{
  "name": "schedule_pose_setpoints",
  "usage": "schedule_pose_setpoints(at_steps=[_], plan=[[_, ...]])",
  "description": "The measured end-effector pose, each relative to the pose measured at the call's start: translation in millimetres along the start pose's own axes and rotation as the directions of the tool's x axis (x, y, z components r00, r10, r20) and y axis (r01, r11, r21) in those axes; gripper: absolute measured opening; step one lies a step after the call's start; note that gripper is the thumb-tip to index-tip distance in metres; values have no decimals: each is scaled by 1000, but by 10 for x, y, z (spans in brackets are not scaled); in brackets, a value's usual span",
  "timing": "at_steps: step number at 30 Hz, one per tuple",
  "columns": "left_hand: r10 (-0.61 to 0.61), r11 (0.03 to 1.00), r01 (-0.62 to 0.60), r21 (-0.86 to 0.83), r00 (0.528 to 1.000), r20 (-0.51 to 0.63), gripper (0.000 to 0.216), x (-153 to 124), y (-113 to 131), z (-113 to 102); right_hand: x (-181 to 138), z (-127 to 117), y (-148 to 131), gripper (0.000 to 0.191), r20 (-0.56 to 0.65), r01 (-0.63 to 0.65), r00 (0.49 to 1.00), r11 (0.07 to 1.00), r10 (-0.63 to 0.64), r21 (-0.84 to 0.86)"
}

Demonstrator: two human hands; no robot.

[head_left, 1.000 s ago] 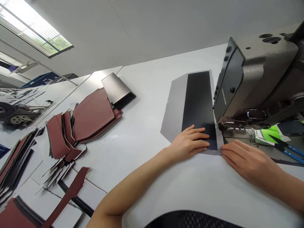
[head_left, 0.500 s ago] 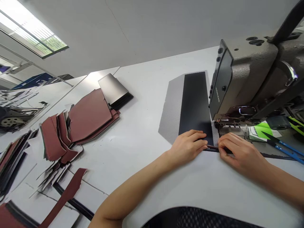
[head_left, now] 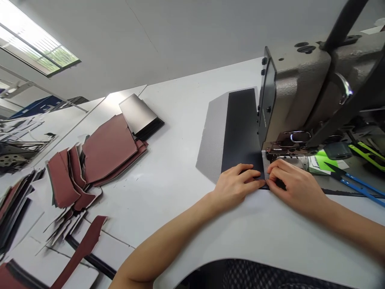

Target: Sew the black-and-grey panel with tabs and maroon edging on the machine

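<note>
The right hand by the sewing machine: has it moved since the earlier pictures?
Yes. The right hand has moved toward the sewing machine's presser foot, its fingers now closer to that foot and on the near edge of the grey mesh fabric.

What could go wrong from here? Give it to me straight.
The right hand sits very close to the sewing machine's presser foot, so fingers could get caught if it runs. If the black panel isn't fixed to the grey mesh, it could slip out of line under the left hand.
</note>
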State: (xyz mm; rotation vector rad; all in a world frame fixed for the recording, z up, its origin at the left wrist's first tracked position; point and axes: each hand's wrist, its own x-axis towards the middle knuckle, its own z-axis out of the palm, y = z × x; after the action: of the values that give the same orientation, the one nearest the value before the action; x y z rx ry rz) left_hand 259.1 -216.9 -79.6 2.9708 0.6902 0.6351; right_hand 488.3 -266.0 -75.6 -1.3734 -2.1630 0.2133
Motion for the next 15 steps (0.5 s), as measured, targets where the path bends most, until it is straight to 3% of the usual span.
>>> schedule_pose_setpoints(at_steps=[6,12,15], plan=[[15,998,-8,-70,995,103,34,37,-55,-136,-135,-170,92,15,-13,10,1000,988,-9,156],[132,978,-88,-189,962,239,38,26,-231,-190,-262,-150,81,31,-58,250,967,968,-248,31],[111,983,-63,-173,954,280,42,6,-254,-163,-250,-105,61,32,-48,273,961,962,-272,24]])
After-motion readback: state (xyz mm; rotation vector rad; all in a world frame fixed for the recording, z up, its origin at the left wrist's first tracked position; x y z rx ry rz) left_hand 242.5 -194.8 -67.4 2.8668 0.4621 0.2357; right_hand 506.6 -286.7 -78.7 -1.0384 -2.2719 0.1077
